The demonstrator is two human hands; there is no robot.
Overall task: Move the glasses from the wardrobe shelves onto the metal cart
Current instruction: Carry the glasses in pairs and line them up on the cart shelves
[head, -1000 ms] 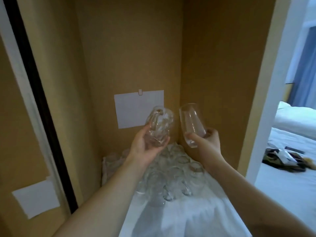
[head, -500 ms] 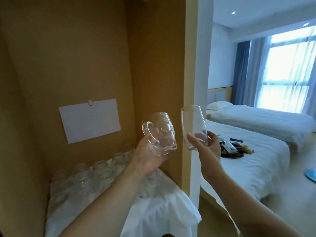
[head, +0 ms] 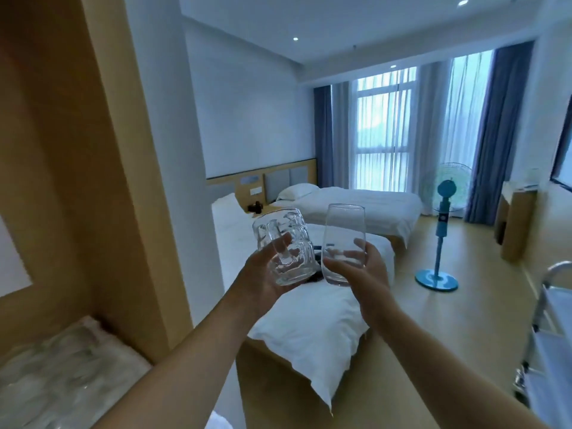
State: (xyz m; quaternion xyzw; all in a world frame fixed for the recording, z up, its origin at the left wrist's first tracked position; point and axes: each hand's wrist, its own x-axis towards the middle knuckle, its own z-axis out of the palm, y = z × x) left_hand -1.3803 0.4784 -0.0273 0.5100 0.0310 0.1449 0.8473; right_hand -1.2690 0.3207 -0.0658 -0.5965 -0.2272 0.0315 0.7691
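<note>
A metal cart (head: pixel 554 329) edges into view low and far to the right of the right hand (head: pixel 360 274), its shelves well apart from both arms. Down to the left of the left hand (head: pixel 263 277), more glasses (head: pixel 58 376) lie blurred on the wardrobe shelf (head: pixel 102 332). Held out in front, the left hand wraps a dimpled glass mug (head: pixel 283 246) low around its body, thumb across the front; thick-walled, it likely weighs more and tolerates a firm hold, with its handle on the hand's side as an alternative purchase. Just beside it, perhaps touching, the right hand pinches a slim tumbler (head: pixel 342 243) near its base, thumb and fingers curled round it. Thin, smooth and probably slippery, it looks the more fragile; a knock between the two glasses is the risk.
</note>
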